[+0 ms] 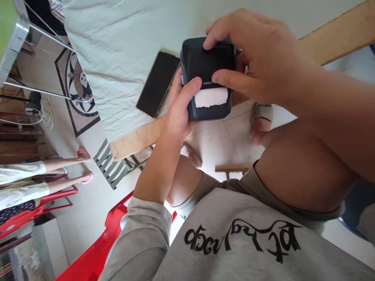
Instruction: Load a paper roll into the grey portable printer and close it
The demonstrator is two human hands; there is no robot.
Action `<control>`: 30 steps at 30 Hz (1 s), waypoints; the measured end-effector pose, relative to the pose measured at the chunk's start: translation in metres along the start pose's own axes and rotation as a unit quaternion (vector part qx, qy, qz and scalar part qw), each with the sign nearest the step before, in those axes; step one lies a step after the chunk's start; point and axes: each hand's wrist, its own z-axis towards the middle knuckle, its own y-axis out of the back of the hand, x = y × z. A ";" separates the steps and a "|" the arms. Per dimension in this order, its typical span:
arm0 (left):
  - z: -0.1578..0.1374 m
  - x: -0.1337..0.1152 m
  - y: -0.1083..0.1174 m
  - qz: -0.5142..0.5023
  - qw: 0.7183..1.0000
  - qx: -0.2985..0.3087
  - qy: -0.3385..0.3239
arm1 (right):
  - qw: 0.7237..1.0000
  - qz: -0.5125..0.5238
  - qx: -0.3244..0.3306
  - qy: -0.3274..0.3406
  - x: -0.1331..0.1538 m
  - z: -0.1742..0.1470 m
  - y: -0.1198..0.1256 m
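The left hand (178, 109) cradles a small dark label printer (208, 78) from the side, thumb beside the white paper strip (211, 96) sticking out of its slot. The right hand (258, 58) clasps the printer from above, over the table's edge (137, 140). The strip appears fed through, not removed. A phone (158, 84) lies nearby on the cloth (123, 47).
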 end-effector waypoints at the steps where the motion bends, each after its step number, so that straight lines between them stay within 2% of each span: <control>1: 0.000 0.000 0.000 0.001 1.000 0.000 0.003 | 1.000 0.002 0.001 -0.001 0.001 0.000 0.000; 10: -0.003 0.000 0.000 -0.015 1.000 0.009 -0.008 | 1.000 0.004 -0.017 0.007 -0.002 0.000 -0.006; 16: 0.003 0.002 -0.002 -0.040 0.999 0.023 0.012 | 1.000 -0.008 -0.026 0.014 0.000 -0.005 -0.007; 23: 0.007 0.006 0.005 -0.048 0.999 0.011 0.019 | 0.998 -0.034 -0.035 0.044 -0.001 -0.006 -0.008; 30: 0.008 0.007 0.008 -0.045 0.998 -0.029 0.031 | 0.995 -0.060 -0.044 0.067 -0.002 -0.005 -0.008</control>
